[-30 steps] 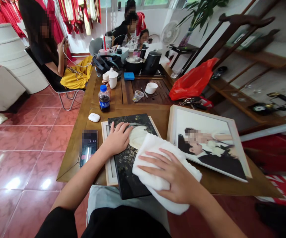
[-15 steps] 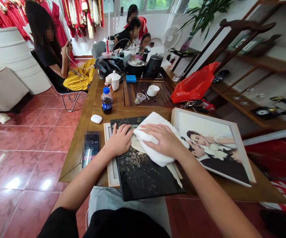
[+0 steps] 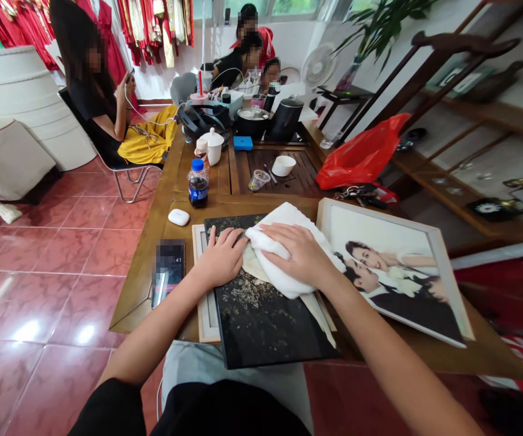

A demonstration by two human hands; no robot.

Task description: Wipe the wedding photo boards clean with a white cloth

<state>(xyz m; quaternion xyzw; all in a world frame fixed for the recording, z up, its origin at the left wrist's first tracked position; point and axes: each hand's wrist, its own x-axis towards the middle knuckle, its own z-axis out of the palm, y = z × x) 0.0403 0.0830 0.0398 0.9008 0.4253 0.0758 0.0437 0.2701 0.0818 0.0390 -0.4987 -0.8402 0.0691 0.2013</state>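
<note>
A black panel point(image 3: 279, 336) lies over a pale frame point(image 3: 207, 321) at the table's front edge. Gold and pale specks point(image 3: 243, 293) are scattered across its surface. My left hand point(image 3: 221, 259) rests on the panel's left part, fingers stretched out and slightly apart. Bunched under my right hand point(image 3: 301, 254) is a white cloth point(image 3: 291, 217), gripped by the curled fingers and pressed onto the panel. A cream-coloured strip point(image 3: 319, 318) shows below the cloth; the cloth hides the rest of it. The fingertips of my left hand reach the cloth's left corner.
A framed photograph point(image 3: 407, 290) leans at the right. Left of the panel are a phone point(image 3: 169, 272) and a white case point(image 3: 178, 217). Farther back stand a blue-capped bottle point(image 3: 198, 184), a white lidded cup point(image 3: 213, 148) and a red bag point(image 3: 364, 157). A person point(image 3: 89, 103) sits at the left.
The view has shifted slightly. My right hand and the cloth have moved a little up the panel, away from me. My left hand stays in place.
</note>
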